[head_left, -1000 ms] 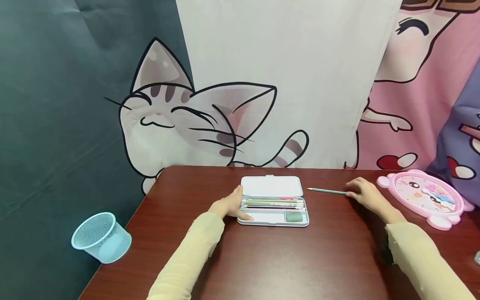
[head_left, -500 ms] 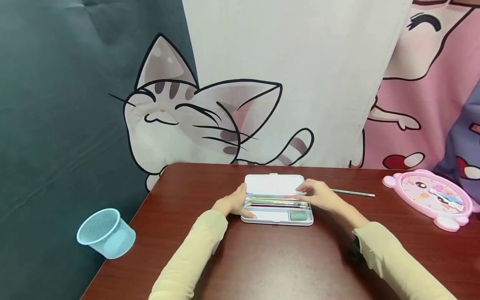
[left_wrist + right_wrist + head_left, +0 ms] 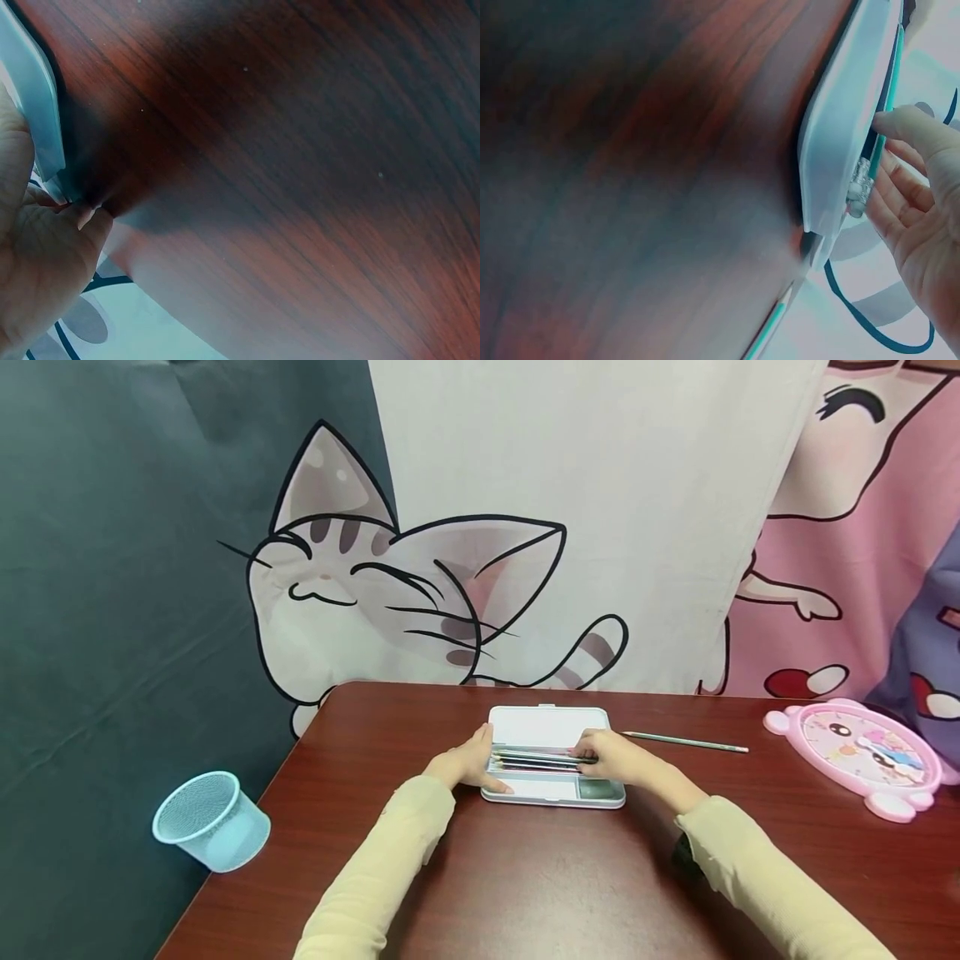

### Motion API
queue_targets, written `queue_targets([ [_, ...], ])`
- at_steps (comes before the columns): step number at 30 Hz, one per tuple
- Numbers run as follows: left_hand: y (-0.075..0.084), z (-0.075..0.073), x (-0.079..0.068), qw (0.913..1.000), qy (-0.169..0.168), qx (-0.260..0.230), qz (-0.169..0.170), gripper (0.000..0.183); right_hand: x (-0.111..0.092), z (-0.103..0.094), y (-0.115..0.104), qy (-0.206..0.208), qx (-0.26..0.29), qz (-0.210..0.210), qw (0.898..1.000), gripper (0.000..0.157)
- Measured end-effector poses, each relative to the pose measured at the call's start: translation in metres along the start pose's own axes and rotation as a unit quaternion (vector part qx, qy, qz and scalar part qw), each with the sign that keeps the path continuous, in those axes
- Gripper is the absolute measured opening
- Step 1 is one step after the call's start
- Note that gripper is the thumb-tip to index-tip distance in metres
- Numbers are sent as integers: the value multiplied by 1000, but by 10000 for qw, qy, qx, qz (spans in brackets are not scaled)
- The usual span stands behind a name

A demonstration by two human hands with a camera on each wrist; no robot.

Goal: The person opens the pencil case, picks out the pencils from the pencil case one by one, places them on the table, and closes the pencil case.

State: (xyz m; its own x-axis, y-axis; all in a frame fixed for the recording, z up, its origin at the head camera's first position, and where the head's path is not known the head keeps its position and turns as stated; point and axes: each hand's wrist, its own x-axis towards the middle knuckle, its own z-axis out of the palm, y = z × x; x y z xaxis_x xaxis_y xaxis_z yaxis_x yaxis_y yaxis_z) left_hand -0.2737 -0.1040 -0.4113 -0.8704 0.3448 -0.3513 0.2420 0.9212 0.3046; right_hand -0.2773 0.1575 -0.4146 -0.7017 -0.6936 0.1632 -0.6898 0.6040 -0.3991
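A white pencil case (image 3: pixel 550 723) lies with its lid folded back. Several pencils (image 3: pixel 528 767) fill its rear section; a green eraser (image 3: pixel 597 789) sits in the front right corner. My left hand (image 3: pixel 468 763) holds the case's left side, thumb over the front wall and fingers beside the lid. At the right end of the row, my right hand (image 3: pixel 617 756) reaches in. The right wrist view shows its thumb and fingers pinching a teal pencil (image 3: pixel 890 90) close beside clear-ended pencils (image 3: pixel 859 184). The fingertips partly cover the pencil ends.
A loose green pencil (image 3: pixel 686 742) lies on the brown table (image 3: pixel 555 877) right of the case. Farther right is a pink animal-shaped clock (image 3: pixel 862 747). A light-blue mesh cup (image 3: pixel 217 827) stands at the left edge. Cartoon curtains (image 3: pixel 600 468) hang behind.
My right hand has let go of the loose green pencil, moved left and taken hold of a pencil in the case. My left hand has stayed on the case.
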Motion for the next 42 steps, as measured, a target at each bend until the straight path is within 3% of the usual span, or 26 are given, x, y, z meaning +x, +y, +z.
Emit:
queue_targets([
  [8,1,-1,-1,10000,26,-51,-35,117,-1,2,3,431,144,167,9988,12],
  [18,2,0,0,10000,30,-41,7,118,-10,0,9,856,893,1070,9865,12],
  [22,2,0,-1,9999,-4,-43,95,117,-15,-5,10,909,1082,1179,9829,13],
  [31,1,1,1,9998,10,-104,150,117,-34,-19,21,1134,906,1317,9806,10],
  [42,-1,2,2,9996,72,-200,190,116,-81,-44,47,1345,536,1743,9740,11],
])
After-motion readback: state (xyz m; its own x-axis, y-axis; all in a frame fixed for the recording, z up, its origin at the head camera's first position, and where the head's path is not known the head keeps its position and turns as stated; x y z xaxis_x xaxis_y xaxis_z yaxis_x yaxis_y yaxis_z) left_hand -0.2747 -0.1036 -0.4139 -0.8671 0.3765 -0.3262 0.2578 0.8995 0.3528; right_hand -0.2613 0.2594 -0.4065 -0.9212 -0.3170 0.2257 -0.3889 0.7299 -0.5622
